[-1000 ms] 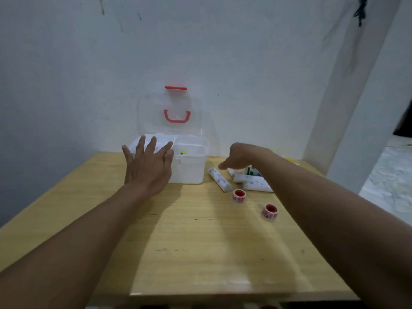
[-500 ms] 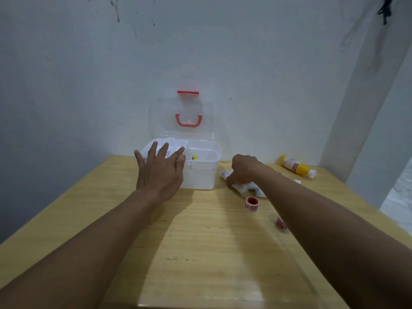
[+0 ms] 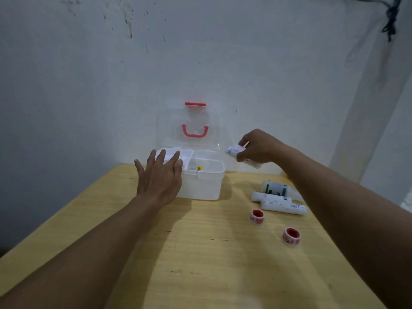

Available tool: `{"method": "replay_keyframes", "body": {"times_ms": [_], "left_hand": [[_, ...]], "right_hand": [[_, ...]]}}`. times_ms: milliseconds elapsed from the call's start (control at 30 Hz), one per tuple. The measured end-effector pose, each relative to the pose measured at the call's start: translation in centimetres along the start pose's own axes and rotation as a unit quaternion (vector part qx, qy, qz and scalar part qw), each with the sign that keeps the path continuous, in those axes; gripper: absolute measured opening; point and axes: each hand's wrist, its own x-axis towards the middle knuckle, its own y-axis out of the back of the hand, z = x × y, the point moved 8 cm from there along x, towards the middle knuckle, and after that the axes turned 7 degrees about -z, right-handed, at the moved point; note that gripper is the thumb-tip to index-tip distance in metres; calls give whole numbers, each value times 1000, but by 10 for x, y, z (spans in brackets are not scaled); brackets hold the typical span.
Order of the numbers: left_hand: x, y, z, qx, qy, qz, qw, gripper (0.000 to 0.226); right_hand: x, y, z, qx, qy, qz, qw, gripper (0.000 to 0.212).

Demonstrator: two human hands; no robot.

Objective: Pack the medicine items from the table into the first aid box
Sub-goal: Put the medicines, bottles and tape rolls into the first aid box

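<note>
The white first aid box point(image 3: 201, 186) stands open at the back of the wooden table, its clear lid point(image 3: 191, 123) with red handle upright against the wall. My left hand point(image 3: 159, 178) rests flat against the box's front left side, fingers spread. My right hand point(image 3: 258, 148) is raised just right of the box and grips a white bandage roll point(image 3: 233, 150). On the table to the right lie two more white rolls point(image 3: 270, 197) point(image 3: 283, 207), a green-and-white packet point(image 3: 274, 188) and two red-and-white tape rolls point(image 3: 256, 217) point(image 3: 291, 236).
A small yellow item point(image 3: 200, 168) shows inside the box's right compartment. The wall stands right behind the box, with a white pillar point(image 3: 365, 130) at the right. The table's left edge point(image 3: 55, 217) runs diagonally.
My right hand picked up a bandage roll from the table and lifted it up beside the box. My left hand stayed on the box. The view shifted.
</note>
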Motion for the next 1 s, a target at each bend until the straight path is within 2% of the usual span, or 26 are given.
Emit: {"method": "replay_keyframes", "body": {"times_ms": [167, 300, 400, 633, 800, 1000], "left_hand": [[0, -2, 1, -6, 0, -18, 1000, 54], [5, 5, -4, -19, 0, -14, 1000, 54], [6, 2, -6, 15, 0, -28, 999, 55], [6, -1, -7, 10, -3, -31, 999, 54], [6, -1, -8, 4, -2, -33, 999, 53], [7, -2, -8, -4, -1, -34, 999, 53]], "right_hand": [[4, -8, -44, -41, 65, -68, 995, 56], [8, -21, -70, -71, 77, -122, 987, 45], [18, -31, -82, -68, 67, -167, 981, 41], [34, -60, -85, -65, 19, -272, 960, 43], [37, -72, -91, -56, 21, -284, 957, 37], [44, -85, -87, -5, 36, -260, 965, 17]]}}
